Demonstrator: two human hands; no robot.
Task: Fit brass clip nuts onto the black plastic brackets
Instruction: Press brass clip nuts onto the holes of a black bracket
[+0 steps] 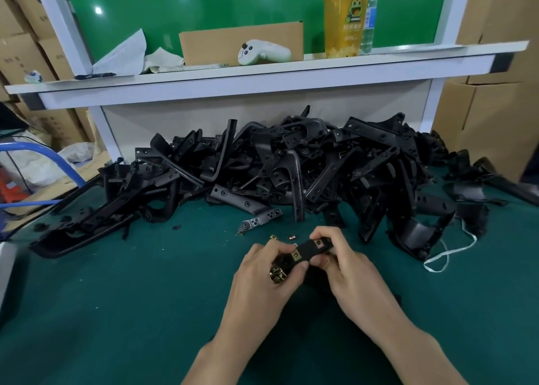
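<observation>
A small black plastic bracket is held between both hands above the green mat. Brass clip nuts sit on it: one near its left end and one at its right end. My left hand pinches the bracket's left end with thumb and forefinger and also cups several loose brass clip nuts in the palm. My right hand grips the bracket's right end, fingers curled over it. Three more clip nuts lie on the mat just beyond the hands.
A big heap of black plastic brackets fills the mat's far side below a white shelf. The shelf carries a tall yellow drink cup, a white controller and cardboard. A white cord lies at right.
</observation>
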